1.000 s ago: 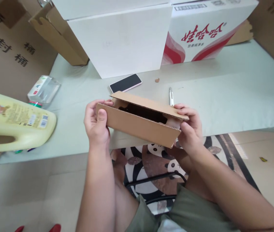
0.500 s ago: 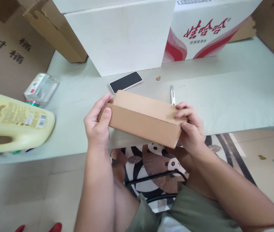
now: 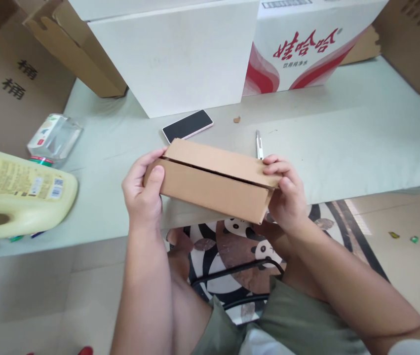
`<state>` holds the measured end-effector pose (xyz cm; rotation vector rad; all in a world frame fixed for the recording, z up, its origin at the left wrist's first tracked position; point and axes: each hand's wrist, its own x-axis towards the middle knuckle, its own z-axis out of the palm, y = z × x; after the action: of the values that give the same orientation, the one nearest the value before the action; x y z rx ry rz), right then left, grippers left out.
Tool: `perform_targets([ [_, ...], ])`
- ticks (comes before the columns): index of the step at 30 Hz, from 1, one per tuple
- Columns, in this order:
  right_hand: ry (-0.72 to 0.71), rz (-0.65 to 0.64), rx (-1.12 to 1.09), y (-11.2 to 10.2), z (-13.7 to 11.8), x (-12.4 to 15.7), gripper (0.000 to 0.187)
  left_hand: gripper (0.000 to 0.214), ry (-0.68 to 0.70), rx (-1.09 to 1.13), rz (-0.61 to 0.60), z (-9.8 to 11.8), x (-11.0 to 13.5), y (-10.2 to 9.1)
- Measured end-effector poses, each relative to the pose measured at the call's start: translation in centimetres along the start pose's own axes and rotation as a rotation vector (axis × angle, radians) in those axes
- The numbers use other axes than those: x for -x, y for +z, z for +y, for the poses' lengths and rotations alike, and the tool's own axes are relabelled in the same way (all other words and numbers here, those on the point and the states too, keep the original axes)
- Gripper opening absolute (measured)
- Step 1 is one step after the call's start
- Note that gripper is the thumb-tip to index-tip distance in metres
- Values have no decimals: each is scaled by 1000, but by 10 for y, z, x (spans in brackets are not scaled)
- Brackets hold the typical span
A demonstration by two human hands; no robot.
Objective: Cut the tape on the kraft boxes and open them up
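A small brown cardboard box (image 3: pixel 210 190) is held up, tilted, over the front edge of the table. A dark narrow gap runs along the edge between its top panel and the side facing me. My left hand (image 3: pixel 145 185) wraps around the left end, thumb on the near side. At the other end, my right hand (image 3: pixel 287 190) grips the corner, its fingers on the top panel and its thumb by the gap. Just behind the box lie a phone (image 3: pixel 188 126) with a dark screen and a silver pen-shaped tool (image 3: pixel 259 145), partly hidden by the box and fingers.
White cartons (image 3: pixel 180 59) stand at the back of the table (image 3: pixel 343 133). To the left are a yellow jug (image 3: pixel 20 192), a clear bottle (image 3: pixel 56 138) on its side and brown cartons (image 3: pixel 91 64). A panda-patterned mat (image 3: pixel 213 246) lies below on the floor.
A dark gap has appeared along the box's near top edge, where the panels met before. My right thumb has shifted up from the corner. The whole view has moved slightly.
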<state>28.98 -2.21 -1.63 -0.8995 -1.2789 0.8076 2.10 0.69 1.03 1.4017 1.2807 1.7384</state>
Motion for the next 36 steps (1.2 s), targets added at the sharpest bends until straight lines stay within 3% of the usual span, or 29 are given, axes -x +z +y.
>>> perform_targets([
  [3, -5, -15, -51, 2, 2, 3, 44, 41, 18, 136, 39, 1, 0, 2],
  [6, 86, -26, -29, 3, 4, 7, 50, 33, 91, 234, 21, 2, -1, 1],
  [14, 360, 58, -140, 5, -4, 2, 31, 34, 249, 142, -52, -3, -3, -6],
  [17, 393, 48, -170, 7, -10, -3, 28, 40, 266, 94, -50, -3, -4, -7],
  [25, 326, 96, -103, 9, -8, -2, 24, 42, 202, 10, -81, 0, -1, -8],
  [30, 15, 89, 30, 7, -11, 5, 9, 34, 81, 19, -64, -1, 2, -8],
  [33, -75, 7, 48, 3, -9, 8, 25, 35, 62, 31, -40, 0, 1, -7],
  [36, -74, 3, 63, 2, -7, 8, 39, 33, 93, -53, -50, 2, -1, -7],
])
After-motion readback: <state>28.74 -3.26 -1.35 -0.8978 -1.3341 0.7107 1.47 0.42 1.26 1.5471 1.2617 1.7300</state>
